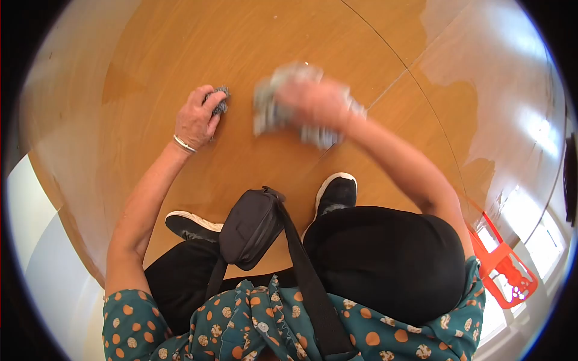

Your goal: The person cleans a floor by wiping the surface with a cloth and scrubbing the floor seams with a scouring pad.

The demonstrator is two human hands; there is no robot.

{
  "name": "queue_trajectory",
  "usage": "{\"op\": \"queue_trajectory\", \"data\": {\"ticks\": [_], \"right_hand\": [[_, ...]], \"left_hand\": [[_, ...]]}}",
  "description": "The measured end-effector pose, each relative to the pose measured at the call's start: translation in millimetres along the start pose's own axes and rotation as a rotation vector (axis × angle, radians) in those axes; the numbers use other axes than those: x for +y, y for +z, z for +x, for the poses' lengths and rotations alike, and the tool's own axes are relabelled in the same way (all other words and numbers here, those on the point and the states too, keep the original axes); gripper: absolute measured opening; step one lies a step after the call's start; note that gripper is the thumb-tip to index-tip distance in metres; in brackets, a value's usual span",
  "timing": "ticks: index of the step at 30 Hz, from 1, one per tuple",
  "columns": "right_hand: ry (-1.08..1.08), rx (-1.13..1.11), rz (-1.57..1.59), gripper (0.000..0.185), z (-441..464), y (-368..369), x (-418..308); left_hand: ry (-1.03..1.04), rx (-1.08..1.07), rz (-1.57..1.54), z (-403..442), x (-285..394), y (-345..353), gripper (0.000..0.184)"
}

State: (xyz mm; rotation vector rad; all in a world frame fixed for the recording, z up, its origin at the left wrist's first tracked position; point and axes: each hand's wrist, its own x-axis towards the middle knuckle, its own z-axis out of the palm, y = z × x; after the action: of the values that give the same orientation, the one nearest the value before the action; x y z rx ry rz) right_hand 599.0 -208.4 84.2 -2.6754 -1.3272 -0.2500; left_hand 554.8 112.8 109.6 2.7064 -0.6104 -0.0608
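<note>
My left hand (195,117) is closed around a dark grey scouring pad (218,100), possibly steel wool, and rests low on the brown floor (241,162). A thin white bracelet circles that wrist. Motion smears my right hand (316,102), which grips a bunched, pale grey-green cloth (268,111) against the floor. Parts of the cloth spread out on both sides of the hand. The fingers are too blurred to make out singly.
Wet-looking, glossy patches cover the floor's right side (500,54), crossed by dark seams. My black shoes (337,191) and a dark shoulder bag (250,228) are close below the hands. A red plastic stool or chair (503,265) stands at right. A white curved surface (51,240) borders the left.
</note>
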Motion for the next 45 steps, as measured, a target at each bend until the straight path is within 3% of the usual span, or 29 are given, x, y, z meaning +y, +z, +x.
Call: {"op": "queue_trajectory", "data": {"ticks": [1, 2, 3, 9, 11, 12, 14, 16, 17, 21, 23, 26, 27, 29, 32, 35, 38, 40, 43, 45], "right_hand": [[0.151, 0.125, 0.058, 0.047, 11, 10, 51], [0.385, 0.104, 0.068, 0.051, 24, 4, 102], [0.848, -0.224, 0.102, 0.047, 45, -15, 149], [0.828, 0.119, -0.198, 0.043, -24, -61, 262], [0.528, 0.255, -0.219, 0.046, -48, -78, 185], [0.499, 0.106, -0.280, 0.043, -56, -88, 127], [0.260, 0.204, -0.255, 0.031, -60, -95, 41], [0.162, 0.018, -0.121, 0.027, -95, -53, -29], [0.057, 0.064, 0.230, 0.027, -92, -62, -26], [0.331, 0.213, 0.084, 0.039, -86, -43, 68], [0.672, 0.152, -0.008, 0.043, -83, -44, 145], [1.005, 0.109, -0.107, 0.046, -89, -54, 263], [1.156, 0.002, -0.162, 0.044, -85, -60, 289], [1.232, 0.038, -0.106, 0.039, -64, -73, 313], [0.908, 0.168, 0.012, 0.041, -8, -87, 225], [0.259, 0.220, 0.126, 0.053, 43, -60, 88], [-0.226, 0.184, 0.390, 0.034, 74, -25, -20], [-0.328, 0.251, 0.418, 0.037, 79, 0, -33], [-0.301, 0.106, 0.463, 0.050, 84, 8, -20], [-0.207, 0.183, 0.313, 0.054, 94, 24, 6]], "left_hand": [[-0.036, -0.014, -0.038, 4, 0, -4, 0.050], [-0.072, -0.028, -0.073, 5, 1, -7, 0.049], [-0.076, -0.048, -0.084, 2, 2, -11, 0.051], [-0.075, -0.078, -0.008, -11, -7, -14, 0.058], [-0.021, 0.014, 0.038, -14, -5, -5, 0.059], [0.019, 0.049, 0.046, -16, -6, -1, 0.059], [0.063, 0.106, 0.016, -20, -6, -1, 0.054], [0.058, 0.081, -0.054, -21, -10, -1, 0.056], [0.072, 0.068, -0.042, -24, -18, 4, 0.057], [0.015, -0.007, -0.121, -20, -11, -2, 0.061], [0.030, 0.014, -0.130, -21, -15, 0, 0.059], [0.021, 0.057, -0.114, -21, -13, 7, 0.056], [-0.001, 0.069, -0.112, -22, -10, 9, 0.055], [-0.010, 0.093, -0.083, -29, -14, 13, 0.054], [0.009, 0.110, 0.001, -27, -22, 20, 0.051], [-0.026, 0.046, 0.054, -19, -17, 10, 0.047], [-0.012, 0.045, 0.078, -14, -18, 14, 0.047], [-0.047, 0.010, 0.029, -15, -8, -1, 0.051], [-0.168, 0.017, 0.018, -15, -2, 5, 0.053], [-0.215, 0.030, 0.032, -15, 4, 6, 0.056]]}}
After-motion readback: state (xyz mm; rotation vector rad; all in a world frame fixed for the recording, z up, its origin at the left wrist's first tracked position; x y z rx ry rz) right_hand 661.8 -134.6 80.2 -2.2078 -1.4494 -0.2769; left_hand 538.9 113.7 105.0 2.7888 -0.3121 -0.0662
